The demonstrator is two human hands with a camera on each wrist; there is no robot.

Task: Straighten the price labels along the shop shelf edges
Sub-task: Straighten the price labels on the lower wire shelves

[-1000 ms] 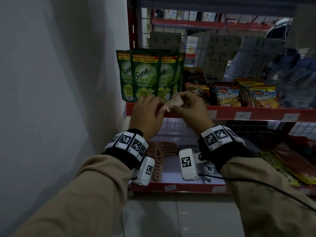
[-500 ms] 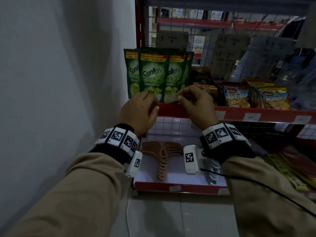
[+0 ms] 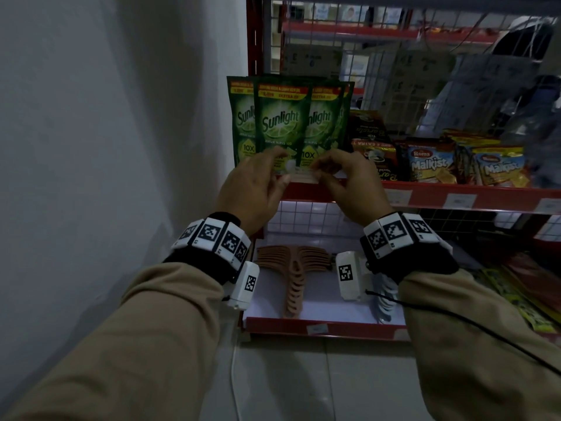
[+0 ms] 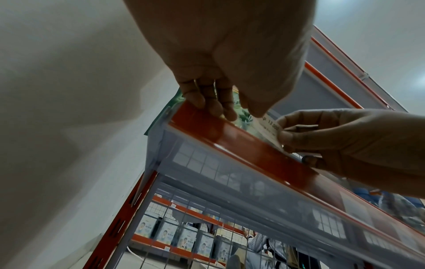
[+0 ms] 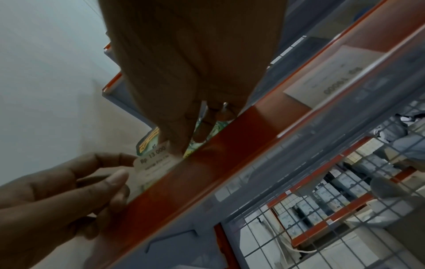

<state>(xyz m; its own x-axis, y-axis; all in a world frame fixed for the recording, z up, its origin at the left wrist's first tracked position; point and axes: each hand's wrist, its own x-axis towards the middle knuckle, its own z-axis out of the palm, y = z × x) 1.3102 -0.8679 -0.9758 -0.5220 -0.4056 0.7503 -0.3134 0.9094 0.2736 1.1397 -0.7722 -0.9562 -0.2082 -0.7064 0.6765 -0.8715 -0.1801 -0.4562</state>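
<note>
Both hands are working at the top of the red shelf edge strip (image 3: 431, 197), directly in front of the green Sunlight pouches (image 3: 283, 123). The right hand (image 3: 349, 183) is pinching a white price label (image 5: 155, 160) printed "Rp 13 000" between thumb and forefinger, with the label's lower edge sitting at the strip's upper lip and its printed face standing above it. The left hand (image 3: 255, 189) is meeting the label's other end: its thumb (image 5: 116, 180) and forefinger are closing on that end, while its remaining fingers (image 4: 218, 107) are curling down and resting on the strip's top edge just to the left. Whether the label is seated in the strip's clear channel cannot be told. Farther right of the grip, another price label (image 5: 322, 85) is sitting inside the same strip.
</note>
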